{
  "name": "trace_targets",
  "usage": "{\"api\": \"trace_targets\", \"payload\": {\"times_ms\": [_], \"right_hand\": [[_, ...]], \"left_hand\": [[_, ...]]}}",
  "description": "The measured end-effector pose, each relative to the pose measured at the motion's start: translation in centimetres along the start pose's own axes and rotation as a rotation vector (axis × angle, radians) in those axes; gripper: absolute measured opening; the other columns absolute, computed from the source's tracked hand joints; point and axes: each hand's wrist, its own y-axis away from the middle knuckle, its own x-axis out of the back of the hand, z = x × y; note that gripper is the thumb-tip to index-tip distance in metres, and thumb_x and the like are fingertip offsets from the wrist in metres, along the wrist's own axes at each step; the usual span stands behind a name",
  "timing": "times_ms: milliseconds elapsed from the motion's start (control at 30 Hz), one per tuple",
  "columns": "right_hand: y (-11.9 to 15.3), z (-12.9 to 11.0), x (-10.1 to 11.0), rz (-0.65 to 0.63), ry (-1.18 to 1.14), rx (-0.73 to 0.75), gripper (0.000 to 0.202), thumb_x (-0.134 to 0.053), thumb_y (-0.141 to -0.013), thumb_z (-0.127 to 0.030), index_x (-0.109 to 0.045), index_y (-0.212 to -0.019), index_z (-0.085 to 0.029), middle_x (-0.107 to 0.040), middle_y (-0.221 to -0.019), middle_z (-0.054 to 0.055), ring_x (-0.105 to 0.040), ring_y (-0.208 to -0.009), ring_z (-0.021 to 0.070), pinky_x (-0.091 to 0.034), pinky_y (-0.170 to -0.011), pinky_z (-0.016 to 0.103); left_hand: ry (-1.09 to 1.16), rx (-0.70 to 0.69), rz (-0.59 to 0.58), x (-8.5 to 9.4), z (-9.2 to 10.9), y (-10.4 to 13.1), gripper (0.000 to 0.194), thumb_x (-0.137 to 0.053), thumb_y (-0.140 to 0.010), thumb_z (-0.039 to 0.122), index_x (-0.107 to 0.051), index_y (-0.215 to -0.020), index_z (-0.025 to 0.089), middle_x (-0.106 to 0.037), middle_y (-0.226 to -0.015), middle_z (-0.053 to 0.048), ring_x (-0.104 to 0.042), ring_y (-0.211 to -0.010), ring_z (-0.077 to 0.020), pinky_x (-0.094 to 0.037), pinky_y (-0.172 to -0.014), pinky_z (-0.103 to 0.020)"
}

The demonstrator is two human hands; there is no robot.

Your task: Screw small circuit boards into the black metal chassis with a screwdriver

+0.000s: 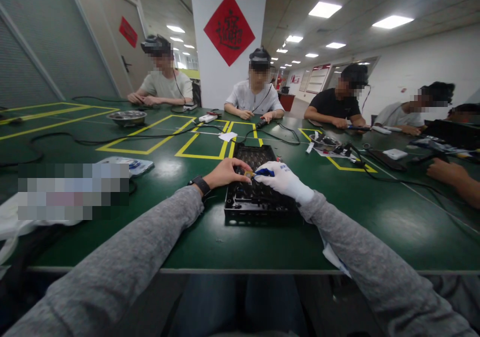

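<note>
A black open device chassis lies on the green table in front of me. Above its middle, my bare left hand pinches a small yellowish piece between thumb and fingers. My right hand, in a white glove, is closed around a blue-handled tool. The tool's end meets or nearly meets the small piece; exact contact is too small to tell. Both hands hide part of the chassis interior.
A metal bowl and plastic bags are on the left. White paper and black cables are beyond the chassis. Metal parts sit at right. Several people work around the table; one person's hand is at far right.
</note>
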Motion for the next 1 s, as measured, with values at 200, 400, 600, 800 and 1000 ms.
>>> {"api": "trace_targets", "payload": {"times_ms": [200,400,600,800,1000], "right_hand": [[0.0,0.1,-0.1,0.035,-0.015,0.023,0.025,-0.058,-0.079,-0.035,-0.068,-0.097,-0.021,-0.067,-0.092,0.004,-0.058,-0.087,0.0164,-0.042,-0.079,0.028],[0.0,-0.1,0.2,0.038,0.044,-0.020,0.021,-0.060,-0.077,-0.036,-0.070,-0.086,-0.020,-0.065,-0.087,0.004,-0.057,-0.079,0.0151,-0.042,-0.073,0.027],[0.3,-1.4,0.8,-0.097,-0.387,-0.118,0.029,-0.061,-0.075,-0.038,-0.067,-0.090,-0.014,-0.066,-0.075,0.002,-0.055,-0.064,0.0114,-0.043,-0.062,0.024],[0.9,-3.8,1.0,-0.313,-0.364,0.212,0.027,-0.064,-0.073,-0.035,-0.068,-0.090,-0.015,-0.066,-0.083,0.003,-0.059,-0.074,0.0127,-0.046,-0.071,0.024],[0.8,-3.7,0.7,-0.250,-0.137,0.421,0.018,-0.064,-0.074,-0.032,-0.070,-0.084,-0.018,-0.061,-0.088,0.005,-0.057,-0.080,0.0137,-0.045,-0.075,0.026]], "left_hand": [[-0.013,-0.007,0.001,-0.1,-0.1,-0.1,0.042,-0.076,-0.055,0.042,-0.069,-0.087,0.015,-0.070,-0.088,-0.006,-0.062,-0.084,-0.0186,-0.045,-0.084,-0.031],[-0.039,-0.061,0.018,0.0,-0.1,0.0,0.037,-0.073,-0.060,0.042,-0.068,-0.086,0.016,-0.068,-0.091,-0.005,-0.061,-0.088,-0.0189,-0.043,-0.087,-0.032],[-0.128,0.078,0.308,-0.1,-2.0,-0.6,0.040,-0.049,-0.080,0.031,-0.054,-0.119,0.022,-0.053,-0.123,-0.004,-0.044,-0.118,-0.0196,-0.029,-0.105,-0.038],[-0.125,0.258,0.273,-0.6,-4.0,-1.2,0.059,-0.045,-0.064,0.008,-0.052,-0.121,0.020,-0.053,-0.121,-0.006,-0.044,-0.117,-0.0223,-0.033,-0.104,-0.041],[-0.095,0.281,0.311,-0.8,-4.1,-1.2,0.054,-0.042,-0.064,0.009,-0.054,-0.116,0.015,-0.055,-0.118,-0.008,-0.049,-0.110,-0.0221,-0.038,-0.101,-0.040]]}}
